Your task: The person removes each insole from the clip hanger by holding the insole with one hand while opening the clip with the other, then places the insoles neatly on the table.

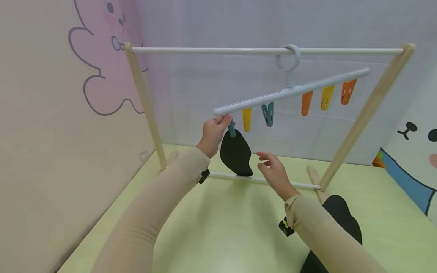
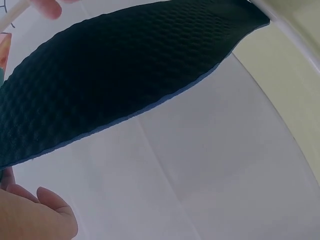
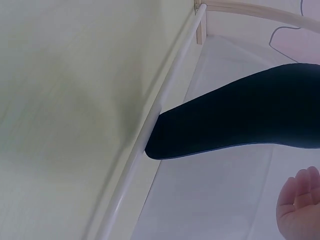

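My left hand (image 1: 214, 133) pinches a teal clip (image 1: 231, 129) beneath the low left end of a white hanger (image 1: 257, 101). From that clip hangs a dark insole (image 1: 236, 153), its lower tip close to the rack's bottom bar; the left wrist view shows its dimpled face and blue edge (image 2: 137, 114). To the right of the insole, my right hand (image 1: 274, 174) is raised with loosely bent fingers, holding nothing. In the right wrist view, that hand (image 3: 301, 202) appears apart from the insole (image 3: 235, 116). The left fingertips' grip is partly hidden.
The hanger's hook (image 1: 296, 57) loops over the rack's white top bar (image 1: 205, 50), between wooden posts (image 1: 367, 117). Yellow (image 1: 247, 120), teal (image 1: 268, 114) and orange clips (image 1: 306, 103) hang along the hanger. More dark insole-like pieces (image 1: 343, 216) lie by my right forearm on the yellow-green table (image 1: 218, 227).
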{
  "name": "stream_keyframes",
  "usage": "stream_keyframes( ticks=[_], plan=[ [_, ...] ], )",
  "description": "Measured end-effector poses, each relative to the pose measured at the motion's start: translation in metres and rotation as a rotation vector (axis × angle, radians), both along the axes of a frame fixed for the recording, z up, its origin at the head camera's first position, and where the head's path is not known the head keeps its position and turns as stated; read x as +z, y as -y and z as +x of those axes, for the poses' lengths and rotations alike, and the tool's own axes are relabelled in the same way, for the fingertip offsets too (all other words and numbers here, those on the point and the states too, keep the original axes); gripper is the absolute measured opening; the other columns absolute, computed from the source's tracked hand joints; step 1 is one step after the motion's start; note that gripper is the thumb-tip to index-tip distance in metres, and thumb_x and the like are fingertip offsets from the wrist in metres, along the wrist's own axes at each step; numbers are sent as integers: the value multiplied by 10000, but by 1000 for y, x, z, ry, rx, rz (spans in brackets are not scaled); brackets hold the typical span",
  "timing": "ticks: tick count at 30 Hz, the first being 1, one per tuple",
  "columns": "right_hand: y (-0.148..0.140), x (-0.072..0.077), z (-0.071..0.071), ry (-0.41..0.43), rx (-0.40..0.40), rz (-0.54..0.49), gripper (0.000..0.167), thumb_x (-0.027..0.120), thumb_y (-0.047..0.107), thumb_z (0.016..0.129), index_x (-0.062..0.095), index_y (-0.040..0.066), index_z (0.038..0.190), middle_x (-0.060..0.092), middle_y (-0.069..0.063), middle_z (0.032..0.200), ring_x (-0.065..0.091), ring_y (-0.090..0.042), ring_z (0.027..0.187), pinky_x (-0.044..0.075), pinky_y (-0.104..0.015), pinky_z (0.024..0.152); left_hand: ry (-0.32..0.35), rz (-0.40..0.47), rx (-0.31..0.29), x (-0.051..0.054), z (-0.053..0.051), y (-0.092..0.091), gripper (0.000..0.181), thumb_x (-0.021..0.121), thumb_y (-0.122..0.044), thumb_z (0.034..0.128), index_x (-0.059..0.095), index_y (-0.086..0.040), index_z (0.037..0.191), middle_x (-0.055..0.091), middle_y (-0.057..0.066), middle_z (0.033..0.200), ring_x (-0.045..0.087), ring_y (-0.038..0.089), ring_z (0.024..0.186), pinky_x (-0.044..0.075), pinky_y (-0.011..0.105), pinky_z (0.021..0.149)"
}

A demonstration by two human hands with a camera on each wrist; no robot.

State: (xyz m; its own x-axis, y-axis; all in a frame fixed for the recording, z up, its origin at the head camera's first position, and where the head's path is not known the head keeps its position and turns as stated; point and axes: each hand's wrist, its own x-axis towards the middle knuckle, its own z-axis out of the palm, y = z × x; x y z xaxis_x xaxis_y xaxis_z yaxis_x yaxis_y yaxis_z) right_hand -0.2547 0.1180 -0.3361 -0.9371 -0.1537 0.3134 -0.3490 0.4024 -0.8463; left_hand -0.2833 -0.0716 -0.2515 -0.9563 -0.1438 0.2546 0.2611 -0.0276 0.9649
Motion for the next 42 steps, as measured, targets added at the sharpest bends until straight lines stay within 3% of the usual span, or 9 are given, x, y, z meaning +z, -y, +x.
stream_keyframes(
  ticks=[12,22,35,42],
  plan=[
    [17,11,-12,0,19,58,349,521,-2,904,525,-106,1237,510,-270,1173,510,-401,1017,409,-487,912,17,33,-23,0,2,-7,309,597,-175,964,673,100,1080,699,150,914,500,214,1225,296,381,1086],
    [22,9,-15,-5,-31,77,172,591,86,934,621,-70,1002,607,-213,1014,537,-354,975,407,-448,875,15,25,-26,-1,3,-8,324,601,-183,962,657,83,1137,689,212,994,511,215,1223,308,382,1082],
    [20,13,-14,-65,-43,55,125,623,48,919,638,-72,950,620,-185,895,553,-333,906,419,-399,806,-2,7,-15,3,3,-5,322,600,-192,961,679,97,1079,684,204,1024,513,203,1216,333,349,1064],
    [16,16,-13,-89,-40,82,145,620,55,930,630,-89,950,620,-185,860,552,-317,843,442,-376,760,10,21,7,3,2,-5,333,614,-202,954,663,72,1137,683,214,1021,518,203,1193,330,360,1064]
  ],
)
